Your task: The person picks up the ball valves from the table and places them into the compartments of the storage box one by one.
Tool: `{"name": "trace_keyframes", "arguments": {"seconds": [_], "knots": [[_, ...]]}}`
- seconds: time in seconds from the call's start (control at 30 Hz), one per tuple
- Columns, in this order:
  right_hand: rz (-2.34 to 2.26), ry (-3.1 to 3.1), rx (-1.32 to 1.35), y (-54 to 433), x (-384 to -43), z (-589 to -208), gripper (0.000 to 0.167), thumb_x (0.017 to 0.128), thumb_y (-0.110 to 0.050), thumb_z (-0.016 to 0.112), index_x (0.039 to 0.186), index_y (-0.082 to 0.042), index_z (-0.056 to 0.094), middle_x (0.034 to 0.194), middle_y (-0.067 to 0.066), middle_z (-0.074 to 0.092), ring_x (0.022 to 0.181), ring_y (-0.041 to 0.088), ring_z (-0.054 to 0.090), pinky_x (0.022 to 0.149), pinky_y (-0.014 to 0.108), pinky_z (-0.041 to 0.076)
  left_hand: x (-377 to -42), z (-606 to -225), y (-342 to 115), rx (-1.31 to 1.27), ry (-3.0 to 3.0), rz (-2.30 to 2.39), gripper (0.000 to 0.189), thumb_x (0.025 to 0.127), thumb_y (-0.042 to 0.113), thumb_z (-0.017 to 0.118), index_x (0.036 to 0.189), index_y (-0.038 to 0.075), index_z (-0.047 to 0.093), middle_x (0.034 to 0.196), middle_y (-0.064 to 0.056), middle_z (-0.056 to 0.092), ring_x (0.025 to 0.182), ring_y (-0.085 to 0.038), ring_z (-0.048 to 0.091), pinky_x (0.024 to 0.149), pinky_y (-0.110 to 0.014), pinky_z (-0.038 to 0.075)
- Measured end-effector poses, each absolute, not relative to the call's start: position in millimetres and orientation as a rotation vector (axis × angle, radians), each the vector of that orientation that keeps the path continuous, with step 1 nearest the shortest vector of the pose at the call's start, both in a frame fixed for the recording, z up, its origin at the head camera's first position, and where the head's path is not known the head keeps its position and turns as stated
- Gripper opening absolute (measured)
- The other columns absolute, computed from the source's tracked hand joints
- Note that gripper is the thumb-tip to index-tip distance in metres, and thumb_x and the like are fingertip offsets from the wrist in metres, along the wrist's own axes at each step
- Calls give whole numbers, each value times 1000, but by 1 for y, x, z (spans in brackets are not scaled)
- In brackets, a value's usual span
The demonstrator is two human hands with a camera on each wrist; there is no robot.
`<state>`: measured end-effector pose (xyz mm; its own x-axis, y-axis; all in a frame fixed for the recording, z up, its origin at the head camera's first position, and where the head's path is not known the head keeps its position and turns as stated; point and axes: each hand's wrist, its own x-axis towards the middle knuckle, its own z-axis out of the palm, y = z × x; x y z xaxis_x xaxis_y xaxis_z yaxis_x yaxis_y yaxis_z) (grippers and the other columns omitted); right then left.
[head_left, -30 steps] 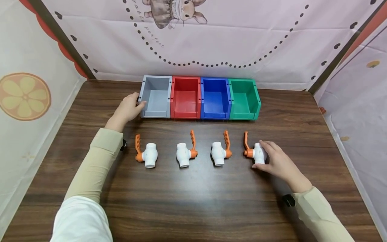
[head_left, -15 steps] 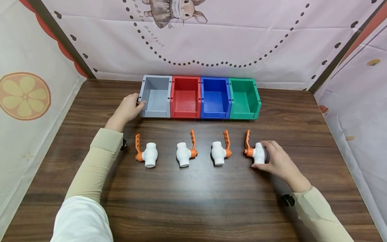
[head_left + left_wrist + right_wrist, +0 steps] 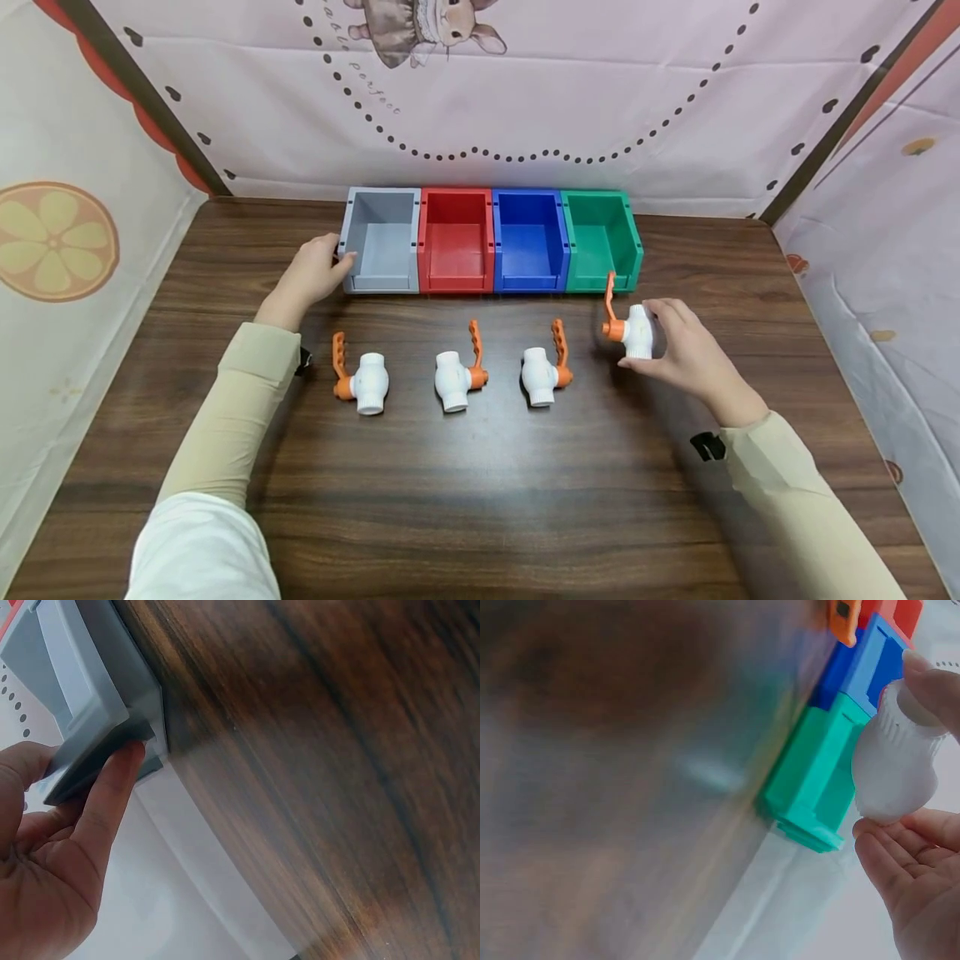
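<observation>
My left hand grips the left wall of the grey bin, thumb inside and fingers outside; the left wrist view shows the fingers against the wall's outer face. My right hand pinches a white ball valve with an orange lever between thumb and fingers, raised over the table in front of the green bin. In the right wrist view the valve's white body sits between thumb and fingertips. Three similar valves lie in a row: the left valve, the middle valve and the right valve.
Between the grey and green bins stand a red bin and a blue bin, all side by side near the back edge. Printed cloth hangs behind and at both sides of the brown wooden table.
My right hand has lifted its valve off the table and carried it toward the green bin. The left hand stays on the grey bin; the head view has shifted slightly.
</observation>
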<state>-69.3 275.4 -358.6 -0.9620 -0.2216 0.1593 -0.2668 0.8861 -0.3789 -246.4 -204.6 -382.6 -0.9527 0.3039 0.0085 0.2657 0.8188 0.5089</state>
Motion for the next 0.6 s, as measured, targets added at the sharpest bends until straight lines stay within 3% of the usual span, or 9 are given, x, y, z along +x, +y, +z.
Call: {"name": "trace_keyframes", "arguments": {"seconds": [0.6], "knots": [[595, -2966, 416, 268, -104, -339, 78, 66, -18, 87, 124, 13, 46, 121, 27, 47, 103, 36, 46, 89, 56, 46, -244, -381, -206, 456, 2917, 803, 40, 98, 17, 46, 118, -17, 48, 106, -34, 55, 95, -43, 53, 84, -56, 43]]}}
